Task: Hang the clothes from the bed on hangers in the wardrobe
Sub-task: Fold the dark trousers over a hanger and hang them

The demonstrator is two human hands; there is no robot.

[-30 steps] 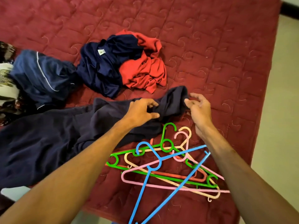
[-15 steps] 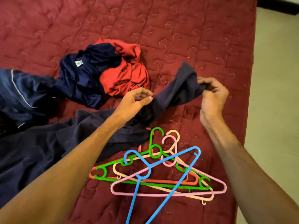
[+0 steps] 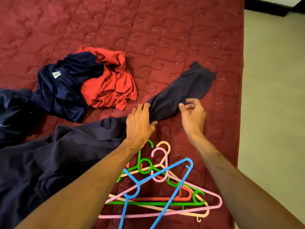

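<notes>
A large dark navy garment (image 3: 69, 156) lies spread over the left of the red quilted bed (image 3: 165, 30), with one sleeve (image 3: 179, 93) stretched out flat to the right. My left hand (image 3: 140, 124) presses on the sleeve near its base, fingers over the cloth. Just right of the sleeve hovers my right hand (image 3: 193, 114), fingers apart and holding nothing. A pile of several plastic hangers (image 3: 163, 187) in blue, pink, green, cream and orange lies on the bed below my hands.
A crumpled navy shirt (image 3: 64, 86) and a red shirt (image 3: 112, 81) sit together at the middle left. Another dark blue garment (image 3: 11, 106) is at the left edge. The bed's right edge meets a pale floor (image 3: 272, 113).
My right hand held the sleeve's end up and has let it go; the sleeve now lies flat on the bed. My left hand has dropped onto the sleeve.
</notes>
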